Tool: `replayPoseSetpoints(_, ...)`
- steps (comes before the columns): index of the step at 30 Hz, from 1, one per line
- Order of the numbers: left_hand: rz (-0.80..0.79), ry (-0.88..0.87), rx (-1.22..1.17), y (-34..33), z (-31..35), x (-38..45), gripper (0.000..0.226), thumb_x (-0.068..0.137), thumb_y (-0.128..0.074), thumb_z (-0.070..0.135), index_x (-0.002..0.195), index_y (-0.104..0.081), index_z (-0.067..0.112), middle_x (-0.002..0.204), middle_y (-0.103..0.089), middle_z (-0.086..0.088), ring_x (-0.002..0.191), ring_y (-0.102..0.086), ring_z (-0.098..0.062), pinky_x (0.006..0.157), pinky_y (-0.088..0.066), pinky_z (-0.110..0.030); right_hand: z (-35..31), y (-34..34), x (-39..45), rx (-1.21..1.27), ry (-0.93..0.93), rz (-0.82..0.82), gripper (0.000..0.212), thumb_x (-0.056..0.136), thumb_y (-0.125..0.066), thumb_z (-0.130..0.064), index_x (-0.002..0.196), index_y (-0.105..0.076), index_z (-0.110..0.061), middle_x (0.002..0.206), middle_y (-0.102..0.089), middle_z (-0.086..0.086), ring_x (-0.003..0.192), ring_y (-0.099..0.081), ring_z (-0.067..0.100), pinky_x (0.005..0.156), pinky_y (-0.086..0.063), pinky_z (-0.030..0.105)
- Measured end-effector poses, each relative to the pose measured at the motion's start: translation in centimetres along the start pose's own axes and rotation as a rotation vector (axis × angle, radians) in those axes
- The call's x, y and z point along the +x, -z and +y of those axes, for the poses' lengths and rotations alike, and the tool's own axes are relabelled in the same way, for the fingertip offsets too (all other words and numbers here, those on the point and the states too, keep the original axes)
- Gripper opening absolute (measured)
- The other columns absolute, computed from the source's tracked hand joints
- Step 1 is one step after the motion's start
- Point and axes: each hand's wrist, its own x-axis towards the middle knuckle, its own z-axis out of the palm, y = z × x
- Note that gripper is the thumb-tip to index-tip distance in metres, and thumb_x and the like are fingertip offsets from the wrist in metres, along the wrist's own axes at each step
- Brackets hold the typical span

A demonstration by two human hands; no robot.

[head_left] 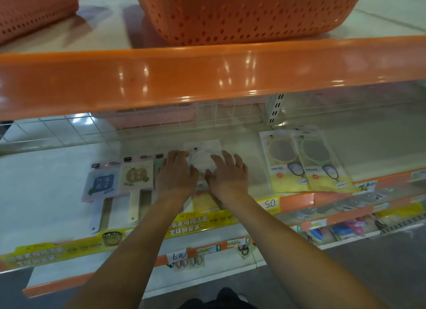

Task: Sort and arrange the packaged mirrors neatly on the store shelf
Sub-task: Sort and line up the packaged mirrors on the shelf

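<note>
A white packaged mirror (pixel 204 157) with a round face lies flat on the middle shelf (pixel 46 188). My left hand (pixel 176 176) rests on its left side and my right hand (pixel 227 175) on its right side, fingers spread over the pack. To the left lie a pink-framed hand mirror (pixel 102 184) and a cream one (pixel 137 175), handles toward me; a green pack beside them is mostly hidden by my left hand. To the right lie a yellow-rimmed mirror pack (pixel 282 161) and a green-rimmed one (pixel 322 161), overlapping.
An orange shelf lip (pixel 207 78) hangs just above the working shelf, with an orange perforated basket (pixel 242 13) on top. A wire grid backs the shelf. Price tags and a yellow strip (pixel 198 223) line the front edge. Lower shelves hold small goods at right.
</note>
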Motion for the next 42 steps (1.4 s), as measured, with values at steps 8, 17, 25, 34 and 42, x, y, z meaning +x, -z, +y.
replayPoseSetpoints(8, -0.054, -0.152, -0.05, -4.0, 7.4, 0.3, 0.037, 0.087, -0.056, 0.029, 0.123, -0.055, 0.02, 0.129, -0.05, -0.004, 0.113, -0.053, -0.028, 0.092, -0.045, -0.04, 8.4, 3.7, -0.2, -0.036, -0.18, 0.045, 0.056, 0.096, -0.04, -0.05, 0.149, -0.029, -0.033, 0.16, -0.017, -0.002, 0.147, -0.011, 0.031, 0.117, -0.017, 0.045)
replayPoseSetpoints(17, -0.119, -0.306, -0.057, -8.2, 15.5, -0.4, 0.039, 0.088, -0.055, 0.03, 0.125, -0.053, 0.019, 0.13, -0.048, -0.004, 0.113, -0.05, -0.028, 0.092, -0.041, -0.039, 16.4, 7.1, -1.7, -0.008, -0.287, 0.206, 0.057, 0.083, -0.051, -0.043, 0.136, -0.051, -0.023, 0.145, -0.044, 0.01, 0.134, -0.034, 0.042, 0.107, -0.032, 0.051)
replayPoseSetpoints(25, -0.171, -0.33, -0.028, -11.0, 19.6, -0.6, 0.043, 0.088, -0.053, 0.03, 0.129, -0.048, 0.02, 0.134, -0.045, -0.002, 0.118, -0.047, -0.027, 0.092, -0.036, -0.038, 21.4, 8.1, -0.8, -0.023, -0.298, 0.225, 0.062, 0.082, -0.06, -0.052, 0.136, -0.05, -0.024, 0.149, -0.038, 0.011, 0.137, -0.029, 0.04, 0.109, -0.028, 0.048)
replayPoseSetpoints(34, -0.17, -0.306, 0.015, -13.0, 21.9, -0.6, 0.041, 0.09, -0.048, 0.034, 0.128, -0.049, 0.02, 0.134, -0.045, -0.002, 0.118, -0.047, -0.027, 0.09, -0.036, -0.037, 24.4, 8.7, 0.8, -0.02, -0.291, 0.163, 0.076, 0.077, -0.05, -0.067, 0.142, -0.038, -0.03, 0.154, -0.024, 0.014, 0.138, -0.023, 0.044, 0.112, -0.023, 0.051)
replayPoseSetpoints(42, -0.165, -0.276, 0.022, -13.2, 21.9, -0.3, 0.041, 0.089, -0.049, 0.03, 0.129, -0.048, 0.021, 0.134, -0.045, 0.0, 0.12, -0.045, -0.024, 0.094, -0.036, -0.038, 24.7, 8.3, 1.5, -0.037, -0.277, 0.126, 0.069, 0.074, -0.059, -0.07, 0.129, -0.045, -0.03, 0.143, -0.033, 0.015, 0.122, -0.038, 0.043, 0.101, -0.034, 0.047)
